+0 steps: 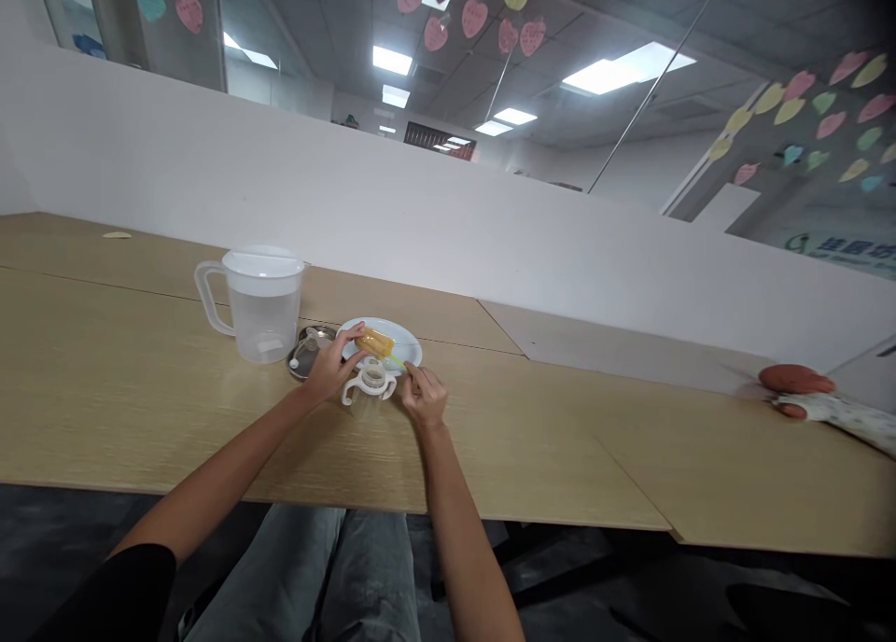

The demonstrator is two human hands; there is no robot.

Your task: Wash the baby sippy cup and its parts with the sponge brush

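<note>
While a seated person works at a long pale-wood table (140,381), a clear plastic pitcher (264,320) with a white lid stands to the left of a white plate (410,345). A round metal dish (302,351) sits just beside the plate. On the plate lies a yellow ice-pop-shaped piece (374,342), with a thin green stick (398,360) running from it. The left hand (329,367) reaches over the rim to the piece, though whether it grips cannot be told from here. The right hand (425,397) pinches the stick between its fingertips. A white two-handled plastic ring (371,383) rests just below the left hand.
</note>
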